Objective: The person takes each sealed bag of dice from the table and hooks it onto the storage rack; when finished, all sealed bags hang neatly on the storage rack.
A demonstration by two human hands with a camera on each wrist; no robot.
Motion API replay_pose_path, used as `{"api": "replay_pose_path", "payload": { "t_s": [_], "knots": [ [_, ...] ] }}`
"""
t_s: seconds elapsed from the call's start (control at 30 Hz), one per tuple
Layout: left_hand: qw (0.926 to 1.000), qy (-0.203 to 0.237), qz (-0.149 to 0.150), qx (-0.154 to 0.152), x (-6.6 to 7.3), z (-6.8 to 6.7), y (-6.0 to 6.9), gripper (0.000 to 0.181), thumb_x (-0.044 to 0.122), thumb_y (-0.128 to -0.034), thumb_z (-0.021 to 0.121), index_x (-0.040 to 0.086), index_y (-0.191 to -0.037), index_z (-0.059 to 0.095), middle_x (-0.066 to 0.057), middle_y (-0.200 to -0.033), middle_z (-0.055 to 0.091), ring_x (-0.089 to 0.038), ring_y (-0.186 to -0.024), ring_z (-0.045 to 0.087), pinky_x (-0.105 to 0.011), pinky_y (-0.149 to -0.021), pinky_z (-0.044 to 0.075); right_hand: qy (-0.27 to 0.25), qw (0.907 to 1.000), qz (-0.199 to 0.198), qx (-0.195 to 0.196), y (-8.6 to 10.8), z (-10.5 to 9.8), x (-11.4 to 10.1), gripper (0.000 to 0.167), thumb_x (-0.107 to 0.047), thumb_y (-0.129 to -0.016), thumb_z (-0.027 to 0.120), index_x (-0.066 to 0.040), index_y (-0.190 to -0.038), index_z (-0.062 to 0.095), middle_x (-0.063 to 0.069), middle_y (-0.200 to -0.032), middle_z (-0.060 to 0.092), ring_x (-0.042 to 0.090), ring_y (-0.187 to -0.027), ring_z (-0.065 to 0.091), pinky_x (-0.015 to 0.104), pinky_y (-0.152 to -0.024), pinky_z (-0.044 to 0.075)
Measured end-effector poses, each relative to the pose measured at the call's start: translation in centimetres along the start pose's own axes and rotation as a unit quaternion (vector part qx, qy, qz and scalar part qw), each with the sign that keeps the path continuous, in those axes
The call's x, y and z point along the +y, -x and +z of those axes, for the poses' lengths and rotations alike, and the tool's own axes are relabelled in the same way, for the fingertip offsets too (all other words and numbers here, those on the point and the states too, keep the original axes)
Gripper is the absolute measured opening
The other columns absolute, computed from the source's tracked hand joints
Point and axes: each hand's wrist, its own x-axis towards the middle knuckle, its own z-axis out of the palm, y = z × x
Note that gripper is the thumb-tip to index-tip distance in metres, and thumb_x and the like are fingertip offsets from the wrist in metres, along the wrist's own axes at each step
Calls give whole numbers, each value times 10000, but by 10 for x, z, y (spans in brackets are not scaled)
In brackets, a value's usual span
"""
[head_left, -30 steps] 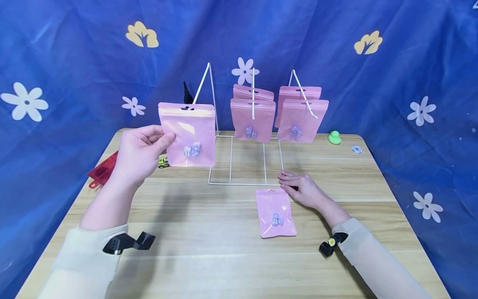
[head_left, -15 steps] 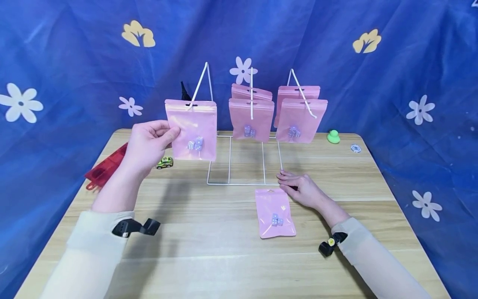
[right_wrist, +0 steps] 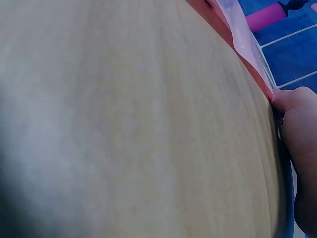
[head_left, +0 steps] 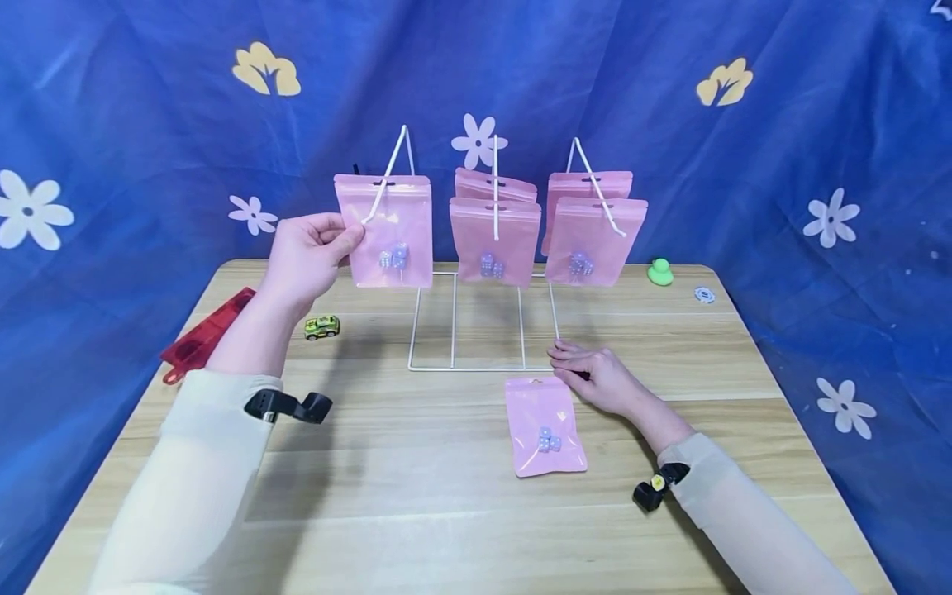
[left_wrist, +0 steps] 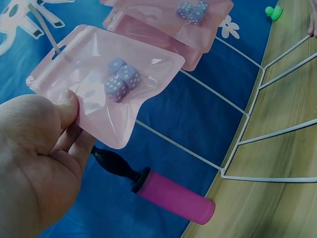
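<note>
My left hand (head_left: 303,256) pinches a pink zip bag (head_left: 387,240) by its left edge. Inside the bag lie purple dice (left_wrist: 121,80). A white prong of the wire display rack (head_left: 431,368) passes through the bag's hang hole, and the prong's tip shows in front of the bag near my thumb. On the table, my right hand (head_left: 606,382) grips the front right corner of the rack's base. Another pink zip bag (head_left: 546,413) with dice lies flat just in front of that corner, close to my right thumb.
Pink bags hang in pairs on the middle prong (head_left: 496,186) and right prong (head_left: 598,186). A toy car (head_left: 322,327) and a red flat item (head_left: 208,335) lie left. A green duck (head_left: 659,272) and a chip (head_left: 704,294) sit right. A magenta pump (left_wrist: 176,197) stands behind the rack.
My left hand has moved up, forward and to the right with its bag. The prong's tip has come through the hang hole and the bag now sits further along it. My right hand stays put.
</note>
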Motion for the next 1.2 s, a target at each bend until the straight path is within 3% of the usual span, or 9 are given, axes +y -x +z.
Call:
{"api": "replay_pose_path", "payload": {
  "t_s": [0.3,0.47,0.63,1.0,1.2],
  "knots": [
    [9999,-92,-41,58,-5,3,-20,251,192,-1051,689,-18,-1179,737,15,-932,793,-107,-882,735,-183,-834,608,9,9999,96,-111,0,1,0,258,-127,-1020,723,-10,-1246,764,87,-1363,692,276,-1373,579,503,-1169,443],
    [9999,67,-78,32,-7,4,-23,213,191,-1047,693,8,-1142,745,15,-929,790,-109,-886,730,-187,-841,610,49,9999,18,-97,0,2,0,255,-123,-1017,727,-10,-1241,766,93,-1357,694,287,-1364,586,508,-1163,449],
    [9998,117,150,-44,-9,5,-23,212,173,-1050,689,-6,-1155,732,39,-948,790,-84,-921,732,-203,-881,606,64,9999,-41,-69,0,1,1,253,-119,-1013,728,-2,-1235,767,98,-1358,694,298,-1356,593,522,-1152,456],
    [9998,-65,172,-4,-12,0,-17,420,186,-977,799,41,-1359,701,-68,-1197,761,-127,-1102,722,-255,-1011,566,29,9999,40,-144,2,1,2,257,-121,-1017,722,-5,-1243,763,91,-1375,683,288,-1371,579,501,-1169,441],
    [9970,725,223,183,-22,-13,1,487,70,-940,816,-4,-1393,655,-117,-1336,719,-152,-1197,701,-198,-966,567,-3,10000,20,-80,1,0,2,247,-94,-1011,723,9,-1233,764,107,-1367,686,315,-1367,582,510,-1164,440]
  ]
}}
